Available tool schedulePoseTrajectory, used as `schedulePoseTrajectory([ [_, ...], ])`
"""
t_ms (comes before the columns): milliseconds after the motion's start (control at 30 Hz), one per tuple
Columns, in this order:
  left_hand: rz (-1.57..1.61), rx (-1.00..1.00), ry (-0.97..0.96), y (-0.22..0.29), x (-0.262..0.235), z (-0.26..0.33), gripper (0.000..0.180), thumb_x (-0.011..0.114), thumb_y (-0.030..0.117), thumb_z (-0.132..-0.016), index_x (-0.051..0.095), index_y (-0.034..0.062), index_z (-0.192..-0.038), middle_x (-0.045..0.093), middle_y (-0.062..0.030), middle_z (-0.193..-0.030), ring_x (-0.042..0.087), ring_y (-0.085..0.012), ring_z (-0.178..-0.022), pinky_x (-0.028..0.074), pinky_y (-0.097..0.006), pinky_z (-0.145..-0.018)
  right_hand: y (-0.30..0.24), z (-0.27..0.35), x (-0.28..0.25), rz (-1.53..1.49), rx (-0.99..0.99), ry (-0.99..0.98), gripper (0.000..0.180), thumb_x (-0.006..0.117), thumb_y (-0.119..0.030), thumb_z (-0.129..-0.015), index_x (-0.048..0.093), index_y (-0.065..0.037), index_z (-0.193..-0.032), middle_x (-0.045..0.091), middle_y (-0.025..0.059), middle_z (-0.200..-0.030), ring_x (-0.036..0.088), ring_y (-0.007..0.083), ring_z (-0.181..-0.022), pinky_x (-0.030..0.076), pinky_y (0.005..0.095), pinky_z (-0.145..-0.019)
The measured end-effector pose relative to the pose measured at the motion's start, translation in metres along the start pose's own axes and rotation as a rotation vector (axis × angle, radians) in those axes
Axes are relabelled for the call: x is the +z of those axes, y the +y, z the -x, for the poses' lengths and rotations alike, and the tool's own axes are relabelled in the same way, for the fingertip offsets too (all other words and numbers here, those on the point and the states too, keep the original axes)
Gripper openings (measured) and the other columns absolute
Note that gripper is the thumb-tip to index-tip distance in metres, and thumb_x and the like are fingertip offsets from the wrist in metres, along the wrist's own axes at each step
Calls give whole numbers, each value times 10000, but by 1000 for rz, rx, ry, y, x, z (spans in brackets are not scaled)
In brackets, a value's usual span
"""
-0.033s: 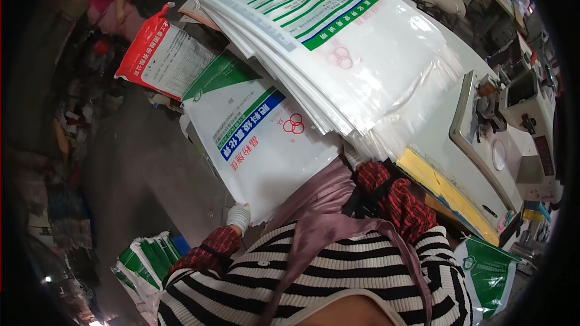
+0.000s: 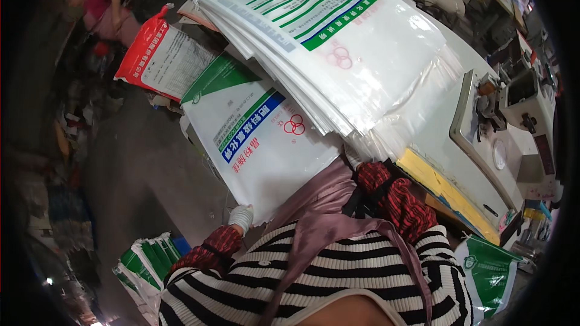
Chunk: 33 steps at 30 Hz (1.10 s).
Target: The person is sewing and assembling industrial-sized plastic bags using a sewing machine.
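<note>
At the left side of a crowded tabletop (image 2: 432,136), your left hand (image 2: 241,217), in a pale glove, pinches the near left corner of a white bag (image 2: 257,139) with a green end and a blue band. The bag lies printed face up, sloping from beside the stack (image 2: 362,66) toward the mauve cloth (image 2: 323,193) at your waist. Your right hand (image 2: 352,156) is by the bag's near right corner, mostly hidden beyond its red-and-black sleeve (image 2: 396,196); whether its fingers grip anything, you cannot tell from this view.

The stack of white bags crowds the right side of your work, its loose edges overlapping the bag. Along the tabletop's near edge, just past your right sleeve, runs a yellow strip (image 2: 447,193), a dark pen (image 2: 490,210) near its far end. A pale machine (image 2: 528,124) stands farther right. Beyond the bag's far end, a red-topped sack (image 2: 163,54) leans out over the grey floor (image 2: 145,163). Folded green-and-white bags (image 2: 145,265) stand at your lower left; another green bag (image 2: 489,271) hangs at lower right. Well apart, upper left, is a co-worker (image 2: 109,15) in a dark pink top.
</note>
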<state>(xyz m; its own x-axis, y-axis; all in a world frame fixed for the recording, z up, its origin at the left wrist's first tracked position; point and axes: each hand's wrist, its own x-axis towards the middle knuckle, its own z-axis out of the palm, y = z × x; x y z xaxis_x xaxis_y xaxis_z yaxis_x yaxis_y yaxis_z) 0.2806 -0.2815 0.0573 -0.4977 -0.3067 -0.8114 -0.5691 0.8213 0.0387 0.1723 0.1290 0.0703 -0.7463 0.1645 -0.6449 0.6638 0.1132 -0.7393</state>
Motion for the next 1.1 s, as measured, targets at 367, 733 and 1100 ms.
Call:
schedulePoseTrajectory([
  [367, 370, 1322, 706, 302, -129, 77, 94, 597, 111, -826, 575, 42, -887, 550, -147, -708, 549, -338, -663, 452, -428, -649, 26, 41, -46, 903, -237, -82, 358, 453, -292, -865, 644, -46, -1041, 648, 225, -977, 644, 323, -865, 510, 432, -737],
  [733, -232, 1560, 673, 536, 8, 146, 228, 703, 189, -753, 594, 34, -879, 620, -133, -867, 606, -295, -769, 475, -387, -698, -35, 104, -132, -578, -495, 195, 92, 539, -85, -874, 571, -24, -935, 578, 13, -720, 519, 85, -632, 433, 213, -582],
  [1100, 292, 1418, 126, 532, -6, 104, 129, 603, 153, -847, 600, 30, -811, 602, -79, -726, 532, -166, -665, 443, -299, -650, -75, -7, -185, -545, -466, 448, 280, 663, -184, -825, 594, 18, -1006, 553, 5, -685, 485, 75, -584, 398, 227, -512],
])
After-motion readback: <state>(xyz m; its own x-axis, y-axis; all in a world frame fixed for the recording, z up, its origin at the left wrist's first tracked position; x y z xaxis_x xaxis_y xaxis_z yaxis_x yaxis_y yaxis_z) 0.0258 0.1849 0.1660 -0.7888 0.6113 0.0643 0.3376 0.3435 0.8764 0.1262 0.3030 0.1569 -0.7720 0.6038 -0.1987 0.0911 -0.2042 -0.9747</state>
